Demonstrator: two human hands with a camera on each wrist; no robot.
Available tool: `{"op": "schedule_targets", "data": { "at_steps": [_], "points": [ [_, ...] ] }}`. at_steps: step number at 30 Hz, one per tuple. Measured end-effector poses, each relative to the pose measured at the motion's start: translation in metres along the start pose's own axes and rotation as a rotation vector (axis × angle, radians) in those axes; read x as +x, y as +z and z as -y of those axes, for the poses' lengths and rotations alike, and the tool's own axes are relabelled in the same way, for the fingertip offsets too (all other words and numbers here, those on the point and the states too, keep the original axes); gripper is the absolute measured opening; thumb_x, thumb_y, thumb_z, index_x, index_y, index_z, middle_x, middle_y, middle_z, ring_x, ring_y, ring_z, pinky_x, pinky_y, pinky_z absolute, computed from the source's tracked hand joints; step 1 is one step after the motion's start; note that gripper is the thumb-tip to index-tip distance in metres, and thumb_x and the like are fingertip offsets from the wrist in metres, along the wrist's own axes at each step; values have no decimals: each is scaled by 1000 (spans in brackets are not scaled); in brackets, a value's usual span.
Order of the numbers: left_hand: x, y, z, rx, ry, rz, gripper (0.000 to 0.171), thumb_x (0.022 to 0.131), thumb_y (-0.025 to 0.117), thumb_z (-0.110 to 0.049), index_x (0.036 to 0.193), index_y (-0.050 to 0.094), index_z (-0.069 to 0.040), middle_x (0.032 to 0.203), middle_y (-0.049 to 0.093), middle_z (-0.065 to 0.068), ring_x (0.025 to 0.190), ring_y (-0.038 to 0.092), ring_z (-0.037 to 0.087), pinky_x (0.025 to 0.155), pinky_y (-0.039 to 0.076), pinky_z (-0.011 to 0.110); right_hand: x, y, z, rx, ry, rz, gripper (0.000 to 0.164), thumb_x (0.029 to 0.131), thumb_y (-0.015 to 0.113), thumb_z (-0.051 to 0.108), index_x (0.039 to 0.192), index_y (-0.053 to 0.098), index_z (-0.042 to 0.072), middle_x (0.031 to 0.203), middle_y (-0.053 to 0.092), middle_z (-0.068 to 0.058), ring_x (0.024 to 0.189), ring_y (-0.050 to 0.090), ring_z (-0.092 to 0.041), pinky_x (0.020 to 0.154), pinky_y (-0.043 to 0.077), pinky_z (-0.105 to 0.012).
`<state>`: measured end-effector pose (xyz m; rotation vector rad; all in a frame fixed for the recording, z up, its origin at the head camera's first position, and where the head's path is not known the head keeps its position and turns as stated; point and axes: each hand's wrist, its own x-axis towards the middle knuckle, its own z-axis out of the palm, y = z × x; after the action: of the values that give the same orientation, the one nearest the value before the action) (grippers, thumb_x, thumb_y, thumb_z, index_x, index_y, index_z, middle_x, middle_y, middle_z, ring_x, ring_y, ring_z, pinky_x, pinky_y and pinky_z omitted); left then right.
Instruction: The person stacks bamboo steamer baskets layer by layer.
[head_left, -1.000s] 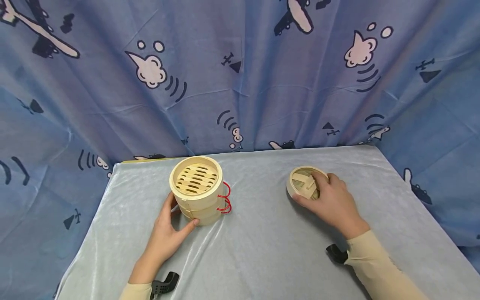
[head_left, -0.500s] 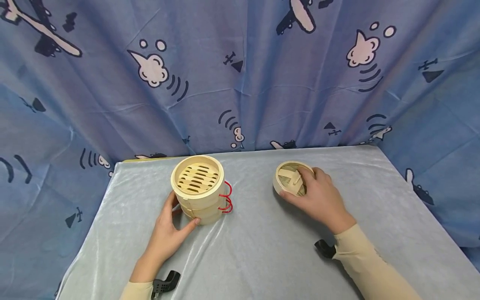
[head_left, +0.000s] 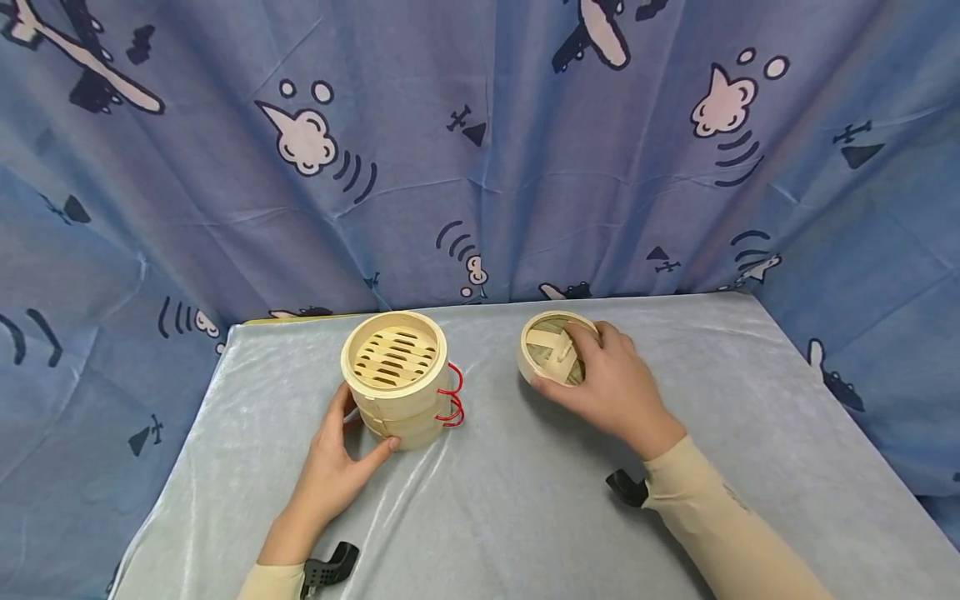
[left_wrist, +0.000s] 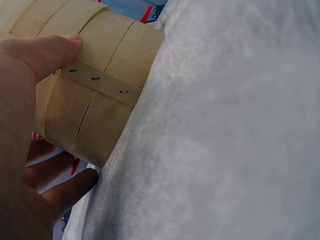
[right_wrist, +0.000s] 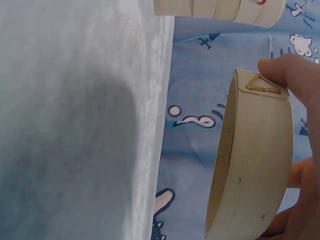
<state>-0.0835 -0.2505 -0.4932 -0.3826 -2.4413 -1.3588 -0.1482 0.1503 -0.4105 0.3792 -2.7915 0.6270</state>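
A stack of bamboo steamer baskets stands upright left of the middle of the table, its slatted top basket uncovered. Red loops stick out from its right side. My left hand holds the stack low down, thumb on the near side and fingers round the left; the left wrist view shows the thumb against the bamboo wall. To the right of the stack, my right hand grips a round bamboo steamer lid by its rim. In the right wrist view the lid hangs above the table.
A pale grey velvety cloth covers the table. Behind it and at both sides hangs a blue curtain printed with planes and clouds. Each wrist wears a black device, one on the left and one on the right.
My right hand has carried the lid leftward and slightly farther back, closer to the stack. The left hand and the stack have stayed in place.
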Motion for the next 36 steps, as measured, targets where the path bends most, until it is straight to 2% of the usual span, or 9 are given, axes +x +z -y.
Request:
{"op": "schedule_targets", "data": {
  "at_steps": [9, 19, 26, 33, 36],
  "points": [
    [-1, 0, 2, -1, -8, 5, 112, 85, 97, -15, 173, 29, -16, 157, 55, 12, 142, 55, 27, 115, 50, 44, 9, -3, 20, 23, -53, -39, 91, 80, 84, 71, 148, 61, 15, 132, 57, -25, 111, 58, -46, 78, 57, -61],
    [-1, -1, 2, 0, -6, 5, 111, 84, 97, -14, 172, 29, -16, 156, 56, 13, 141, 55, 27, 115, 50, 44, 19, -6, 35, 63, -73, -53, 90, 78, 85, 71, 145, 61, 15, 134, 56, -24, 116, 57, -45, 84, 57, -64],
    [-2, -1, 1, 6, -8, 2, 112, 84, 97, -14, 173, 29, -14, 156, 56, 14, 141, 55, 28, 115, 49, 49, 27, -10, 47, 78, -113, -68, 90, 77, 85, 70, 145, 62, 16, 136, 56, -22, 116, 57, -44, 85, 58, -63],
    [0, -1, 1, 4, -11, 6, 113, 84, 97, -15, 173, 28, -16, 157, 55, 13, 142, 54, 28, 116, 49, 48, 33, -14, 60, 76, -155, -70, 91, 78, 85, 71, 147, 61, 17, 140, 56, -25, 120, 57, -45, 87, 59, -64],
    [1, -1, 1, 4, -10, 8, 113, 84, 97, -15, 173, 28, -16, 158, 55, 13, 143, 54, 27, 116, 49, 48, 36, -15, 66, 81, -184, -73, 91, 78, 83, 72, 146, 61, 16, 137, 57, -24, 117, 57, -44, 86, 58, -60]
  ]
}}
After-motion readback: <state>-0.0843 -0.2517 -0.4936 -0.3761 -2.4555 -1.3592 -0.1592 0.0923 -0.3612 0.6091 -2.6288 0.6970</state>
